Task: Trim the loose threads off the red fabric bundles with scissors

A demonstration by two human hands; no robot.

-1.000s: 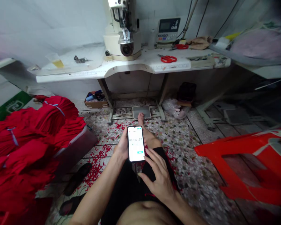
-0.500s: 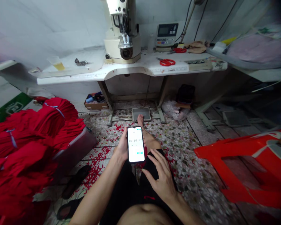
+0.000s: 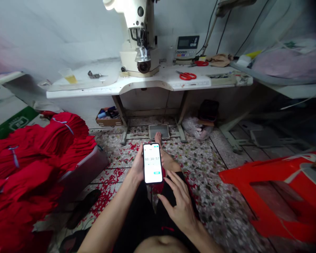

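Note:
My left hand [image 3: 138,165] is closed around a phone [image 3: 152,172], its fingers wrapping behind to the far edge. The lit white screen faces up and reads 00:30:57. Just right of the phone's lower corner is my right hand [image 3: 180,203], empty, with the thumb and fingers apart. It hovers over my lap, not touching the phone. Beyond the phone, my bare foot [image 3: 158,136] rests on the pedal [image 3: 165,131] under the sewing table.
A white sewing table [image 3: 94,92] carries a sewing machine [image 3: 137,59], a control panel [image 3: 186,47] and red-handled scissors [image 3: 188,76]. Bundled red cloth [image 3: 42,151] fills a bin [image 3: 86,161] at left. A red plastic stool [image 3: 242,172] stands at right. Red scraps [image 3: 107,193] litter the floor.
The view has tilted up slightly, so the table and machine sit lower in it. My right hand stays open beside the phone, and the time reading is the same.

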